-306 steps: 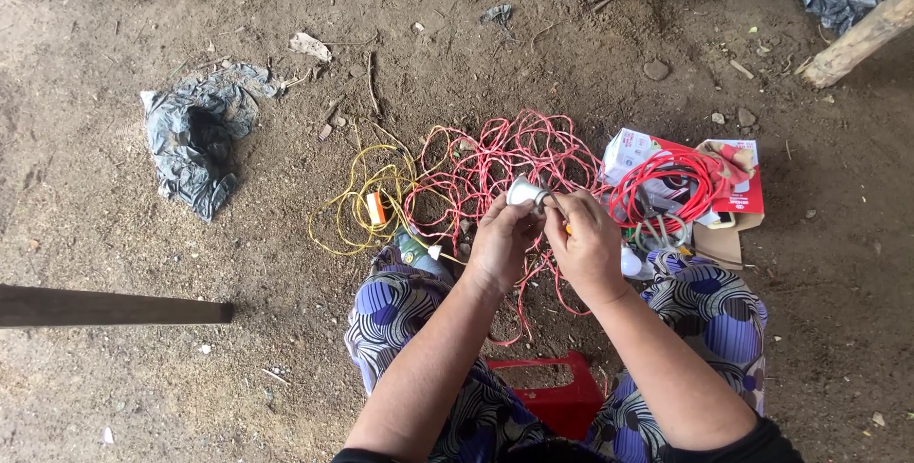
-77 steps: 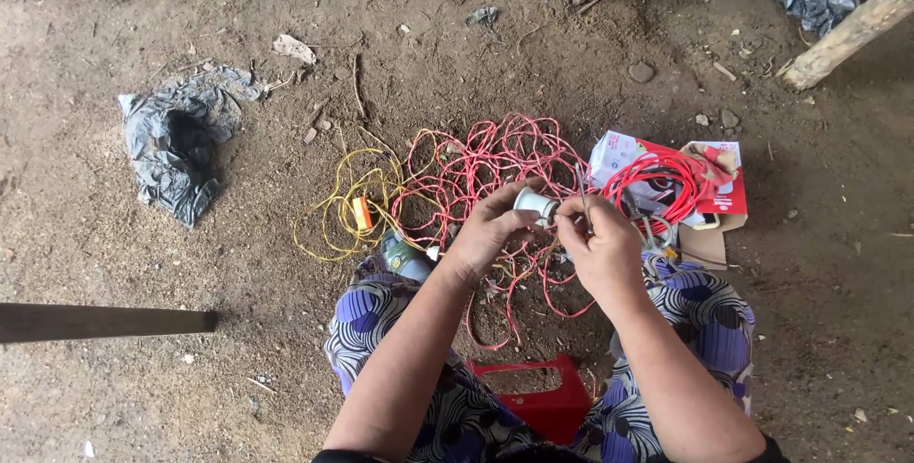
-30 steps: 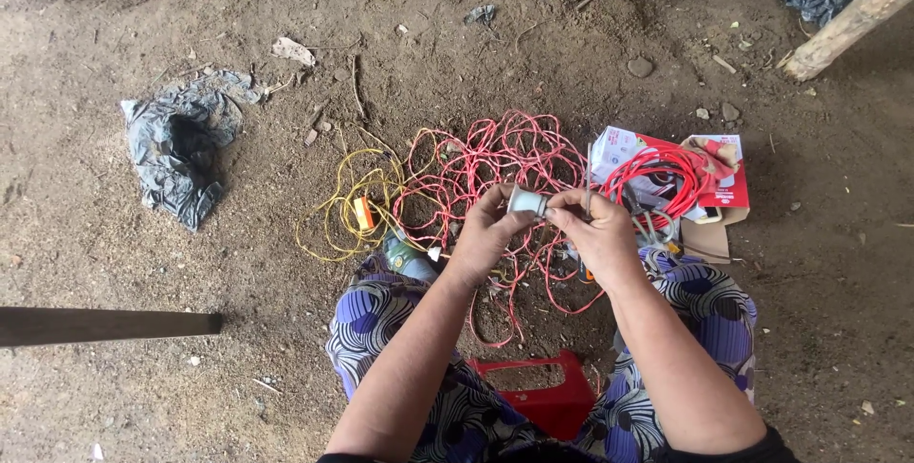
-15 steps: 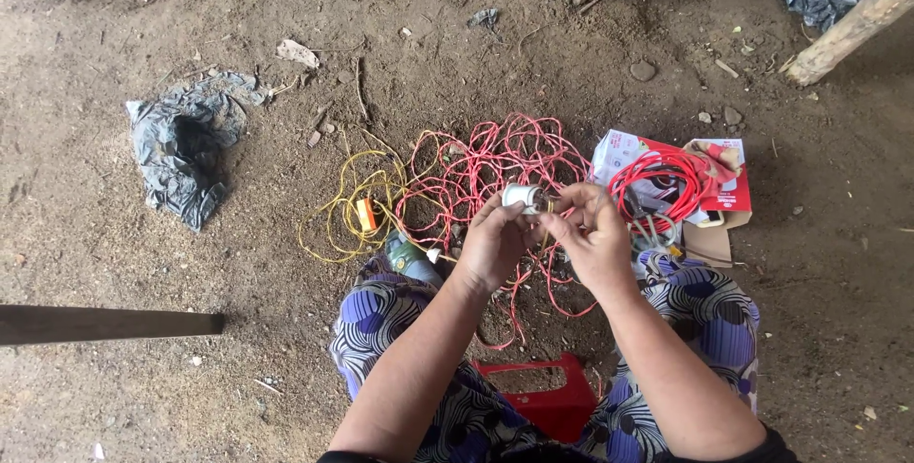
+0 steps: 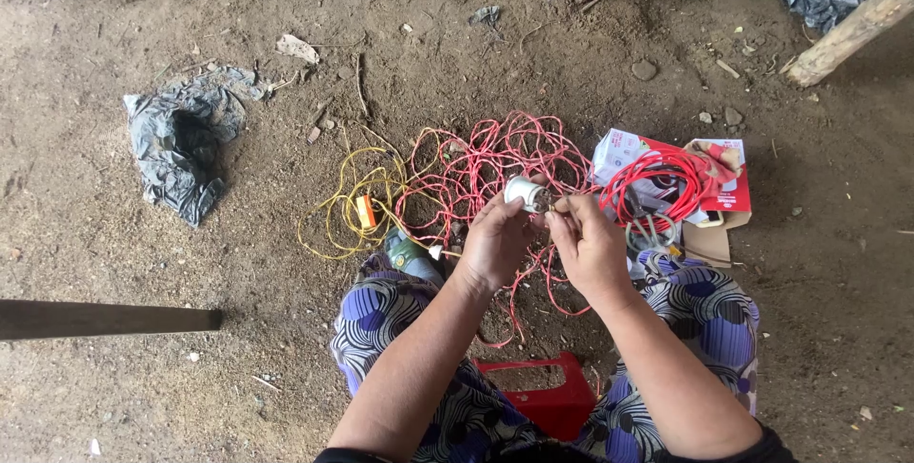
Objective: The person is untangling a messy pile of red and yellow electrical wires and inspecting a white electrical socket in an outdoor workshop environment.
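Observation:
My left hand point(image 5: 495, 239) holds a small white round fitting point(image 5: 526, 193), likely a lamp socket, above a loose tangle of red wire point(image 5: 490, 163) on the dirt ground. My right hand point(image 5: 588, 239) is right beside it, fingertips pinched at the fitting's open end; what they pinch is too small to tell. A red wire runs down from the hands toward my lap. Both forearms reach out over my knees, which are covered in blue and purple patterned cloth.
Yellow wire point(image 5: 345, 204) with an orange piece lies left of the red tangle. A coil of red wire on opened cardboard boxes point(image 5: 705, 192) sits at right. A grey plastic bag point(image 5: 181, 144) lies far left, a dark bar point(image 5: 105, 318) at lower left, a red stool point(image 5: 545, 396) beneath me.
My hands stayed together over the red wire, turning the white fitting slightly between them. Nothing else on the ground has moved.

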